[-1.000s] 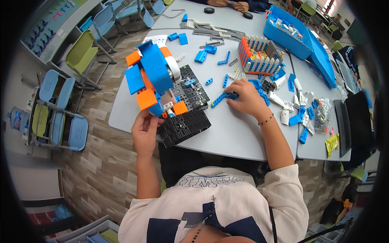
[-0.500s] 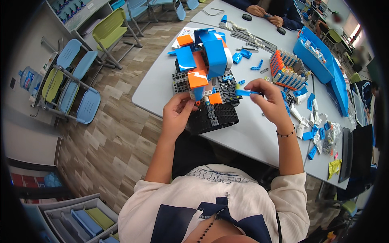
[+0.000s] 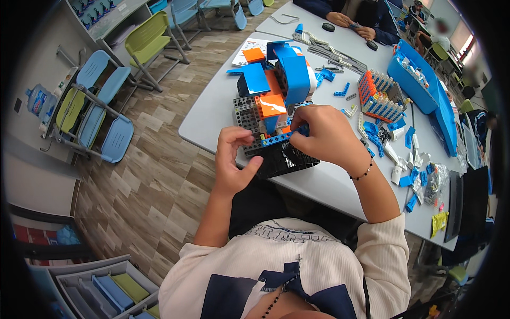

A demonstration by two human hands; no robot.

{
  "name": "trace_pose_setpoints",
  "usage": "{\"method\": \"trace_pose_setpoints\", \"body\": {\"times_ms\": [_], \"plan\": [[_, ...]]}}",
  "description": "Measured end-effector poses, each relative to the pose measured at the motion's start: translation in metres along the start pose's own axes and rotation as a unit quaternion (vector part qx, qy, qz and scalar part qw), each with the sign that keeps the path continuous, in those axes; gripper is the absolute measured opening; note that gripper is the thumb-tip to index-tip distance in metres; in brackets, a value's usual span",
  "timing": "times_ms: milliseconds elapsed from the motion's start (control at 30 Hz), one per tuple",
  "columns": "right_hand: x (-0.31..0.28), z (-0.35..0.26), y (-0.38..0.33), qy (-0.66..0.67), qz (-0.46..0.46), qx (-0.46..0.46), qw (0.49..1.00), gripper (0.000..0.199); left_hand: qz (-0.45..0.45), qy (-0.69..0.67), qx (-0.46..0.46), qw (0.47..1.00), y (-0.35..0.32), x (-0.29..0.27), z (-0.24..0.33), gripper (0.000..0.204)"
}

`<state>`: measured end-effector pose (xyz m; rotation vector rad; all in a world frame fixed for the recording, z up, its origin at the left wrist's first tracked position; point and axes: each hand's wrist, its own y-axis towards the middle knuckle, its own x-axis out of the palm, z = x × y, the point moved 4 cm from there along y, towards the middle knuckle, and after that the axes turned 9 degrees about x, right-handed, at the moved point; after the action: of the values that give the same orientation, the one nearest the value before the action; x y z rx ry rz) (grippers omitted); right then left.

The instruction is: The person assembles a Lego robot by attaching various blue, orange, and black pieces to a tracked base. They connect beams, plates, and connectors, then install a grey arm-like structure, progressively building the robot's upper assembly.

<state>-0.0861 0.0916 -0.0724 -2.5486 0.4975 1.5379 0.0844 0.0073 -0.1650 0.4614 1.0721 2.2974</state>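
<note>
At the near edge of the grey table, my right hand pinches a thin blue plastic brick beam against the front of the blue-and-orange brick model on its black studded baseplate. My left hand, fingers loosely curled, steadies the baseplate's near-left corner. Half a second ago the beam was held in the air to the model's right; now it sits against the model. Loose blue bricks lie scattered toward the table's right edge, beside an orange tray of pieces.
</note>
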Motion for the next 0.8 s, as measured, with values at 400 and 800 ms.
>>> {"method": "trace_pose_setpoints", "body": {"times_ms": [400, 800], "plan": [[-0.003, 0.012, -0.001, 0.173, 0.022, -0.131, 0.976, 0.026, -0.021, 0.159, 0.005, 0.987, 0.013, 0.008, 0.009, 0.019], [0.018, 0.041, -0.002, 0.252, -0.034, 0.001, 0.967, 0.017, -0.021, 0.184, 0.015, 0.982, 0.014, 0.017, 0.012, 0.017]]}}
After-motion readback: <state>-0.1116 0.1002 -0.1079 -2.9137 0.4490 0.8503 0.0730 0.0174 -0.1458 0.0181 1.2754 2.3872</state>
